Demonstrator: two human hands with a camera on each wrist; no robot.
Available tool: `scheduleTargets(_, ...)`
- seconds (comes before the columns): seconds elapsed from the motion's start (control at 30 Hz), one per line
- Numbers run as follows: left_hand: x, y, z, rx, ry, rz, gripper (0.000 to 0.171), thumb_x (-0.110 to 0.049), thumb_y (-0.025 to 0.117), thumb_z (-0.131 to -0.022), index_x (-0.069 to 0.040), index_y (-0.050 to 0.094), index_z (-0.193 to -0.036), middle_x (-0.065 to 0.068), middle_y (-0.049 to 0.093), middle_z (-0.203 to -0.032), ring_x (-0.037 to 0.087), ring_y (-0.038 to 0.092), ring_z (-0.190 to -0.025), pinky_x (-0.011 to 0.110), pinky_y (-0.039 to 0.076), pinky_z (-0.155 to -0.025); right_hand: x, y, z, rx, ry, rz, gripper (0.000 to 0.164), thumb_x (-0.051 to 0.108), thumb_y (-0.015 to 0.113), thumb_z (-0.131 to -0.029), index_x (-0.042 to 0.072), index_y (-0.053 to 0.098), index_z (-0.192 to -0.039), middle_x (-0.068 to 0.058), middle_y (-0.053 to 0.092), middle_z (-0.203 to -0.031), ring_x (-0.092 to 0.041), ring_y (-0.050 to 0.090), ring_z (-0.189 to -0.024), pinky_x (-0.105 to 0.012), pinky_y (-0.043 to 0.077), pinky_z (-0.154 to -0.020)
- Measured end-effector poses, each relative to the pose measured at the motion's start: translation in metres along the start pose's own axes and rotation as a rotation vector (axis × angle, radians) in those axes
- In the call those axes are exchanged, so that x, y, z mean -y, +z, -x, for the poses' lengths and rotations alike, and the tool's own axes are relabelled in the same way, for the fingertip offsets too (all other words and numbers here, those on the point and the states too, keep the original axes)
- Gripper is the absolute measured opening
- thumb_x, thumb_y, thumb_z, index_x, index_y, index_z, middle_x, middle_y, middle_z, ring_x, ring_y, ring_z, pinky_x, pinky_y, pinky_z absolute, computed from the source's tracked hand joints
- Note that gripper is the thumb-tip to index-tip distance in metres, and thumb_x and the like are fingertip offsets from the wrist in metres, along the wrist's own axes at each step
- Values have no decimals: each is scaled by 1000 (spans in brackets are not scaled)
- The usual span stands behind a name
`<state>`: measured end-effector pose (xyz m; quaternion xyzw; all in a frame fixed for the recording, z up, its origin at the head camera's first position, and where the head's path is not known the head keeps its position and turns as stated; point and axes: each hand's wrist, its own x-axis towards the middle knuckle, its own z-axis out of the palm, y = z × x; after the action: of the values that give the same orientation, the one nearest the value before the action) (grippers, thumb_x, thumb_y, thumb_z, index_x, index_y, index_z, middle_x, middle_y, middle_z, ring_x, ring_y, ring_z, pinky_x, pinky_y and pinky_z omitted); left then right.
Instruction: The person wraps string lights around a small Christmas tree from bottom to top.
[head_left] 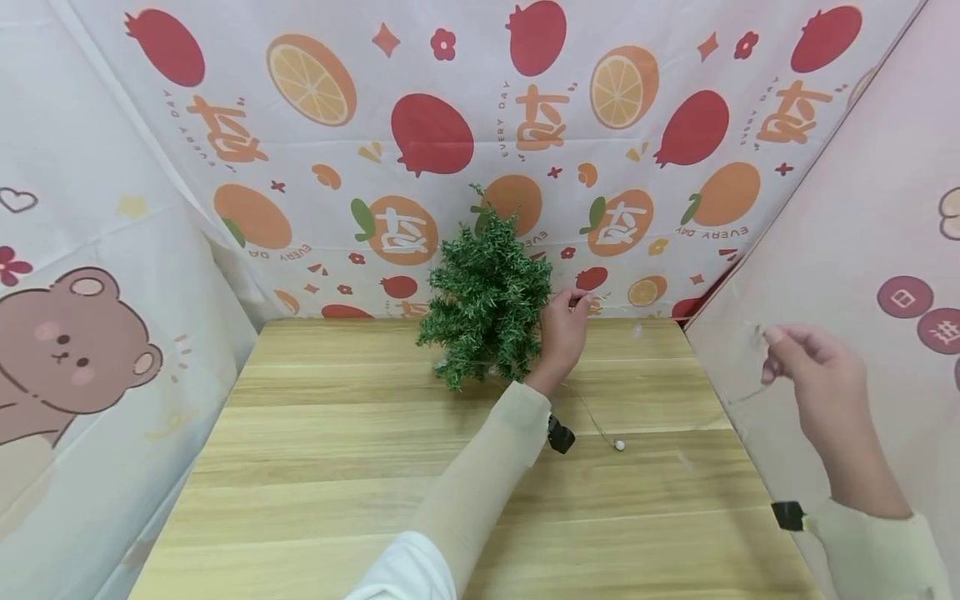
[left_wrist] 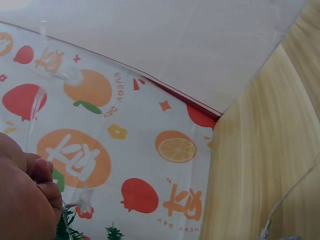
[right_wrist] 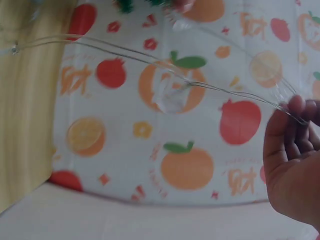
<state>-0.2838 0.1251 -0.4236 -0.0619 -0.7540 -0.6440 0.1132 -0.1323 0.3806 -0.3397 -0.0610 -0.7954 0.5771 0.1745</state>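
Observation:
A small green artificial tree (head_left: 487, 292) stands at the back of the wooden table. Beside its right edge, my left hand (head_left: 562, 329) pinches a thin clear wire between thumb and fingers; the left wrist view shows the strand rising from the curled fingers (left_wrist: 46, 187). Farther right and off the table, my right hand (head_left: 828, 387) pinches the same kind of wire (right_wrist: 230, 91). In the right wrist view the wire stretches across, with a clear plastic piece (right_wrist: 172, 97) on it. Some wire lies against the tree's lower branches, and a strand ends in a small white ball (head_left: 619, 446) on the table.
A fruit-print cloth (head_left: 465, 75) hangs right behind the table (head_left: 337, 483). Pale cloths close in both sides, the left one with a printed bear (head_left: 82, 342). Each wrist wears a black camera, such as the left one (head_left: 560, 435).

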Motion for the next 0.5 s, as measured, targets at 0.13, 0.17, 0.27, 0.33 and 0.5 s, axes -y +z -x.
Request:
scheduleTargets(0.13, 6, 3, 2, 9, -17, -49, 20, -21, 62, -102, -12, 73, -117, 3, 74, -102, 7, 60, -74, 22, 48, -62, 19, 11, -19, 0, -33, -357, 20, 15, 72, -94, -4, 67, -100, -3, 60, -72, -13, 60, -58, -20, 55, -62)
scheduleTargets(0.17, 8, 4, 3, 13, -27, -61, 22, -22, 62, -102, -13, 72, -120, 3, 75, -103, 7, 62, -75, 22, 48, -62, 24, 14, -24, 3, -36, -410, 20, 14, 73, -94, -4, 67, -99, -4, 59, -72, -14, 59, -57, -21, 55, -60)
scheduleTargets(0.27, 13, 6, 4, 31, -50, -112, 26, -23, 62, -102, -17, 70, -126, 2, 75, -105, 7, 64, -76, 22, 49, -63, 33, 22, -37, 18, -47, -524, 21, 13, 73, -93, -6, 66, -97, -5, 55, -71, -16, 56, -56, -23, 54, -55)
scheduleTargets(0.33, 15, 7, 6, 49, -59, -123, 28, -23, 61, -102, -18, 68, -129, 3, 75, -106, 7, 63, -74, 22, 48, -61, 38, 26, -45, 24, -41, -582, 22, 13, 74, -92, -6, 65, -97, -6, 54, -71, -17, 54, -56, -24, 54, -54)
scheduleTargets(0.5, 16, 6, 12, 99, -44, -83, 30, -24, 60, -103, -20, 66, -132, 4, 74, -107, 7, 58, -66, 23, 45, -54, 47, 32, -60, 10, -23, -629, 26, 15, 77, -90, -6, 64, -97, -7, 54, -70, -18, 52, -54, -24, 53, -53)
